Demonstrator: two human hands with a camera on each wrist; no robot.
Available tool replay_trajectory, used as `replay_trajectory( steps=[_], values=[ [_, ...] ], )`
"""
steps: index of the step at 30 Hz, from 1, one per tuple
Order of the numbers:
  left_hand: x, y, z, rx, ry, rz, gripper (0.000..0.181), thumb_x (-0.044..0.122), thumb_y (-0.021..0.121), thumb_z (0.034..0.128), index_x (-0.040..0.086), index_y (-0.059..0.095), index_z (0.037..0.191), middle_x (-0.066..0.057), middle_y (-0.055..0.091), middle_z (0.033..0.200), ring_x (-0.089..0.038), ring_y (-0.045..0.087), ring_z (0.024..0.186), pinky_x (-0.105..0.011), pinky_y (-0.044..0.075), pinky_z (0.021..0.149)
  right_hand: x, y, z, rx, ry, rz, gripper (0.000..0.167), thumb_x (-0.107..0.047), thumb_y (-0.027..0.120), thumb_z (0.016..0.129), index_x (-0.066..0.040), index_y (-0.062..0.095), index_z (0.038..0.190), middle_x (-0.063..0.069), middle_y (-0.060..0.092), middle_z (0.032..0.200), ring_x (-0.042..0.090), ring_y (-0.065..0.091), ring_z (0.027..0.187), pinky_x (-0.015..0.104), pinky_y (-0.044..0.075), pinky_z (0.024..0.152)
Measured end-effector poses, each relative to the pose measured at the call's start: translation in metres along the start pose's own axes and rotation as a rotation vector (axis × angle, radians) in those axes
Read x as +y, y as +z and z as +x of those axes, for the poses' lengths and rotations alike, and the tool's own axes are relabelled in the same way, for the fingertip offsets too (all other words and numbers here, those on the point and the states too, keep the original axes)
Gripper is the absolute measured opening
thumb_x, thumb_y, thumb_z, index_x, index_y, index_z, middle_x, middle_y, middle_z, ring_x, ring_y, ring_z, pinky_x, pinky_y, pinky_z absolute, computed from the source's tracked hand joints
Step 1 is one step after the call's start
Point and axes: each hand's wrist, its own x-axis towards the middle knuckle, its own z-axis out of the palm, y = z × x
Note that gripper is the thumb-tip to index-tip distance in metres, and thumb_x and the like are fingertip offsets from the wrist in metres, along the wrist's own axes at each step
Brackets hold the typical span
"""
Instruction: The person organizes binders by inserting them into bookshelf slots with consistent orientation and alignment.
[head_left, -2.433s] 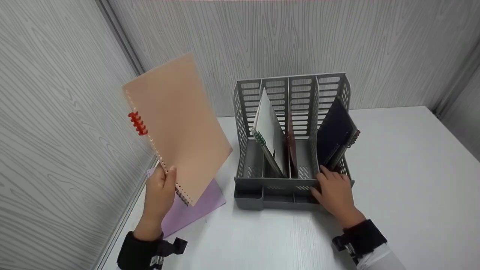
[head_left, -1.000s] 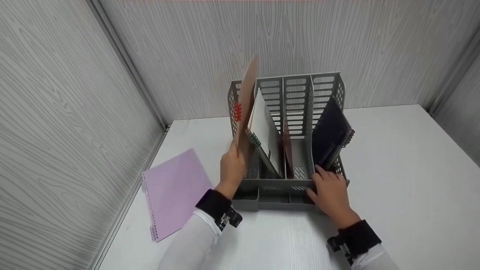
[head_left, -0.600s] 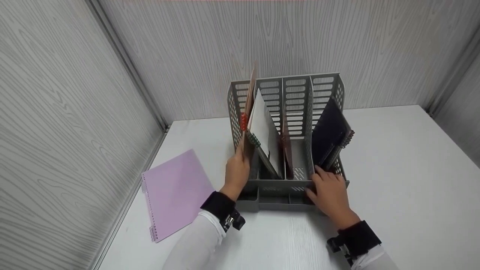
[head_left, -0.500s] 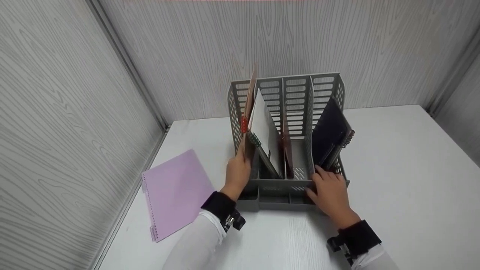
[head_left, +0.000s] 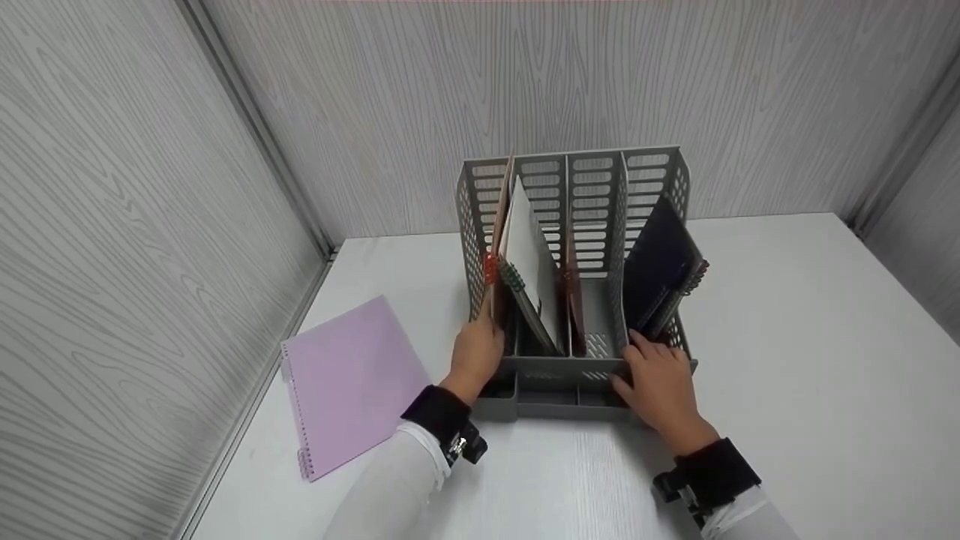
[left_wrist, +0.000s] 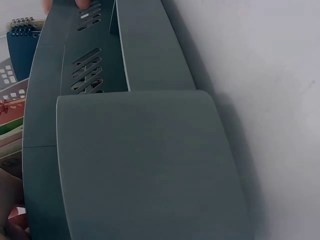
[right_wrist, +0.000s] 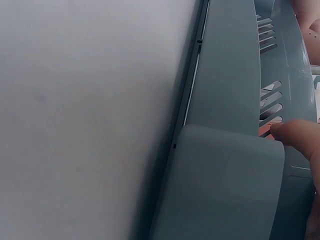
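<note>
A peach notebook (head_left: 502, 214) with red rings stands in the leftmost compartment of the grey file organizer (head_left: 570, 367). My left hand (head_left: 477, 352) pinches its near edge, low down behind the front wall. On the organizer's right end, my right hand (head_left: 664, 382) grips the front wall, fingers over the top. The right wrist view shows that thumb (right_wrist: 297, 134) against the wall's outer side. Right of the peach notebook leans a white notebook (head_left: 531, 255) with green rings. A dark red notebook (head_left: 575, 300) and a dark blue notebook (head_left: 660, 259) stand farther right.
A purple notebook (head_left: 356, 382) lies flat on the white table (head_left: 555, 480), left of the organizer. Grey wood-grain panels (head_left: 390, 112) rise at the back and on both sides. Small trays (head_left: 551, 397) run along the organizer's front.
From the left, above the purple notebook, my left hand has brought the peach notebook over and lowered it into the leftmost compartment. It sits lower than half a second ago. My right hand keeps its place.
</note>
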Motion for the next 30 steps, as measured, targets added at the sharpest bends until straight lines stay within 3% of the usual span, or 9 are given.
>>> replay_trajectory(
  steps=[6,13,18,21,24,27,30],
  values=[
    [-0.001,-0.001,-0.002,-0.03,0.045,0.057,0.057,0.008,0.055,0.088,-0.007,0.033,0.138,-0.007,0.055,0.063,-0.019,0.053,0.053,-0.037,0.046,0.05,0.0,0.0,0.0,-0.009,0.001,0.0,0.034,-0.03,0.074,0.077,-0.004,0.06,0.095,0.019,0.054,0.126,0.038,0.055,0.104,0.048,0.038,0.081],
    [-0.003,-0.003,-0.003,-0.062,0.063,0.126,0.055,0.014,0.056,0.09,-0.005,0.036,0.137,-0.007,0.058,0.065,-0.018,0.054,0.054,-0.036,0.046,0.05,0.001,0.001,0.0,0.011,-0.012,-0.002,0.035,-0.029,0.075,0.076,-0.004,0.06,0.096,0.02,0.055,0.126,0.038,0.055,0.102,0.048,0.039,0.08],
    [-0.005,-0.015,-0.009,-0.079,0.068,0.106,0.059,0.025,0.06,0.09,-0.001,0.038,0.138,-0.007,0.063,0.074,-0.016,0.054,0.054,-0.032,0.045,0.05,0.001,0.004,-0.001,0.052,-0.027,0.006,0.035,-0.027,0.077,0.074,-0.004,0.061,0.094,0.021,0.056,0.124,0.038,0.056,0.1,0.049,0.039,0.08],
    [-0.01,-0.025,-0.016,-0.061,0.101,0.1,0.064,0.032,0.062,0.0885,0.003,0.038,0.14,-0.011,0.066,0.099,-0.02,0.062,0.071,-0.034,0.05,0.06,0.0,0.006,-0.001,0.069,-0.035,0.01,0.035,-0.027,0.078,0.073,-0.004,0.062,0.094,0.021,0.057,0.122,0.038,0.056,0.099,0.05,0.039,0.08],
    [-0.019,-0.038,-0.024,-0.047,0.131,0.109,0.067,0.038,0.062,0.0877,0.005,0.038,0.14,-0.015,0.058,0.122,-0.026,0.061,0.098,-0.038,0.051,0.078,0.0,0.006,-0.001,0.074,-0.04,0.011,0.036,-0.028,0.077,0.073,-0.004,0.061,0.094,0.021,0.057,0.122,0.039,0.057,0.099,0.049,0.039,0.079],
    [-0.03,-0.052,-0.032,-0.041,0.124,0.123,0.067,0.04,0.061,0.0875,0.006,0.039,0.14,-0.015,0.052,0.131,-0.029,0.055,0.112,-0.04,0.047,0.089,0.001,0.004,0.0,0.059,-0.033,0.009,0.035,-0.029,0.076,0.074,-0.004,0.061,0.094,0.021,0.056,0.124,0.038,0.056,0.1,0.049,0.038,0.079],
    [-0.043,-0.066,-0.039,-0.019,0.108,0.16,0.066,0.04,0.062,0.0874,0.006,0.04,0.139,-0.016,0.052,0.131,-0.031,0.054,0.114,-0.043,0.046,0.09,0.001,0.002,0.0,0.031,-0.018,0.007,0.035,-0.03,0.075,0.076,-0.004,0.061,0.095,0.02,0.055,0.125,0.038,0.056,0.102,0.048,0.038,0.081]
  ],
)
